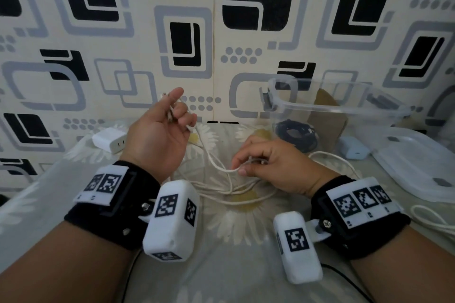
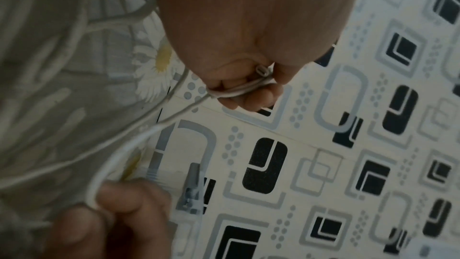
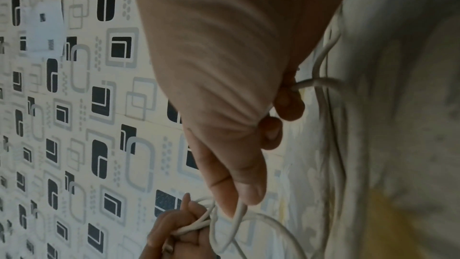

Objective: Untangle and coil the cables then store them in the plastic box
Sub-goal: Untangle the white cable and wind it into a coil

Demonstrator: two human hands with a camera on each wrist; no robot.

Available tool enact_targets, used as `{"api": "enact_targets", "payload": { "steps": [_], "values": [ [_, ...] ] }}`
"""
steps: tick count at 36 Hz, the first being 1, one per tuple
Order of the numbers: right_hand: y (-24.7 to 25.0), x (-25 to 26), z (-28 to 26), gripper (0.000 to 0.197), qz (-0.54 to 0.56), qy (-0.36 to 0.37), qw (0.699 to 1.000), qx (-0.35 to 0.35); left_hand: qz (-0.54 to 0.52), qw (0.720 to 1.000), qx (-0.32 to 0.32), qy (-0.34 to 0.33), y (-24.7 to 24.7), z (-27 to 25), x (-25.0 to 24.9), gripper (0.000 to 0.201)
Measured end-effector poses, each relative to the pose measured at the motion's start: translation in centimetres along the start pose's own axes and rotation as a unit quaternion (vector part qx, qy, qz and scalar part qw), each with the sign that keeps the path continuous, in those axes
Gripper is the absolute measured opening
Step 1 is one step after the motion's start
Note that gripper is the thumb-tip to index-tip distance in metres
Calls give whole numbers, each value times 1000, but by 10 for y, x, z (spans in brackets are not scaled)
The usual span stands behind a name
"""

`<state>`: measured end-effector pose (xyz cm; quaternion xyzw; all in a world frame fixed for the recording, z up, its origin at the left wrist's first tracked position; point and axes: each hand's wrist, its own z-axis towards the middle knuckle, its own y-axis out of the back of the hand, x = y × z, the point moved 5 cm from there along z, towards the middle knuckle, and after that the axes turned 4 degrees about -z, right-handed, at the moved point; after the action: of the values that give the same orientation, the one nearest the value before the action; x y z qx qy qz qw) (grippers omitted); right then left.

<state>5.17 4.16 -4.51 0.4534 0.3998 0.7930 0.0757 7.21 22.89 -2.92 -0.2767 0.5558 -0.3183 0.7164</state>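
A white cable (image 1: 216,162) runs between my two hands above the flowered bedsheet. My left hand (image 1: 178,108) is raised, fingers curled round a few turns of the cable; the plug end (image 2: 261,70) sits in that hand (image 2: 251,90). My right hand (image 1: 240,167) is lower and pinches a bend of the same cable between thumb (image 3: 239,190) and fingers. Loose loops of the cable (image 1: 234,192) lie on the sheet under the hands. The clear plastic box (image 1: 344,110) stands open at the back right, a coiled black cable (image 1: 295,134) inside it.
The box's clear lid (image 1: 418,162) lies at the right. A white charger brick (image 1: 109,140) sits at the back left, a light blue adapter (image 1: 352,150) beside the box. Another white cable (image 1: 430,216) lies at the right edge. A patterned wall stands close behind.
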Motion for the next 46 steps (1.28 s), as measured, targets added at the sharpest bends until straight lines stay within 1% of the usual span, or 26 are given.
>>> {"api": "enact_targets", "payload": {
  "steps": [2, 4, 6, 9, 12, 14, 17, 18, 22, 26, 28, 32, 35, 37, 39, 40, 42, 46],
  "values": [
    [1, 3, 0, 28, 6, 9, 1000, -2, 31, 999, 3, -19, -1, -1, 1, 27],
    [2, 7, 0, 29, 10, 23, 1000, -8, 99, 994, 13, -37, -3, -3, 3, 29],
    [3, 10, -1, 28, 12, 34, 999, -14, 187, 981, 30, -50, -6, -6, 5, 31],
    [6, 15, -1, 25, 20, 49, 998, -26, 262, 962, 54, -46, -10, -12, 9, 33],
    [9, 19, -1, 22, 24, 66, 997, -44, 341, 937, 68, -34, -12, -17, 13, 33],
    [11, 21, -2, 19, 21, 75, 995, -66, 381, 919, 95, -31, -16, -21, 16, 33],
    [16, 26, -5, 19, 37, 90, 989, -108, 461, 877, 130, -34, -23, -26, 19, 35],
    [16, 28, -5, 19, 43, 97, 988, -116, 477, 867, 137, -34, -24, -27, 20, 35],
    [18, 34, -6, 19, 54, 121, 979, -157, 509, 848, 147, -18, -26, -29, 22, 31],
    [25, 34, -8, 17, 42, 137, 965, -221, 496, 853, 161, 14, -28, -32, 26, 30],
    [27, 34, -9, 17, 37, 147, 957, -247, 496, 850, 178, 21, -27, -32, 28, 30],
    [30, 35, -12, 14, 27, 157, 944, -288, 509, 835, 209, 21, -30, -34, 29, 50],
    [32, 33, -13, 13, 22, 153, 938, -311, 522, 824, 220, 38, -31, -35, 30, 49],
    [32, 31, -13, 13, 19, 148, 935, -321, 542, 808, 228, 30, -32, -36, 30, 58],
    [33, 29, -13, 11, 17, 144, 934, -327, 548, 802, 235, 24, -34, -38, 30, 56],
    [33, 28, -12, 10, 16, 141, 934, -328, 543, 805, 240, 23, -35, -38, 31, 48],
    [34, 25, -12, 9, 12, 130, 936, -327, 514, 819, 253, 28, -37, -40, 32, 29],
    [32, 19, -9, 11, 22, 96, 947, -307, 489, 832, 258, 51, -37, -41, 34, 37]
  ]
}}
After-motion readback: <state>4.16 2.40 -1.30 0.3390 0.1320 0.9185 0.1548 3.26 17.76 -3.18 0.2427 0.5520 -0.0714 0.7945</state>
